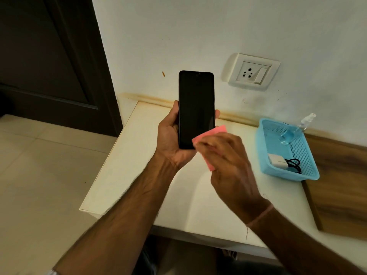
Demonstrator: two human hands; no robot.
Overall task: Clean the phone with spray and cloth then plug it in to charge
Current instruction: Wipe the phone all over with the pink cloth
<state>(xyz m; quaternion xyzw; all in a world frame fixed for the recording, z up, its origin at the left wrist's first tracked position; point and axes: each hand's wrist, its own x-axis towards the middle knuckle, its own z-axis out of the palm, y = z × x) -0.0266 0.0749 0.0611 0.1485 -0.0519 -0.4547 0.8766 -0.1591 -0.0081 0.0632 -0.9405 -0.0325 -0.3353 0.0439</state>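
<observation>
A person's left hand (170, 135) grips a black smartphone (196, 108) upright above a cream surface (139, 165), its fingers (217, 114) wrapped around the phone's lower half: thumb along one edge, a fingertip showing past the other, the phone's base seated in the palm. The dark screen faces the camera. The right hand (228, 165), blurred, has its fingers (206, 147) closed on a folded pink cloth (214, 131), which is pressed against the phone's lower corner, on the side away from the left thumb. A thin band circles the right wrist. Beyond the right hand, near the wall, a light blue perforated basket (309, 171) sits on the surface; a clear spray bottle (297, 130) leans over its far rim, and a white charger adapter (278, 161) with a coiled black cable (295, 164) lies in its near end. Above the basket, well apart from the phone, a white wall socket (253, 71) with a switch is set into the wall.
</observation>
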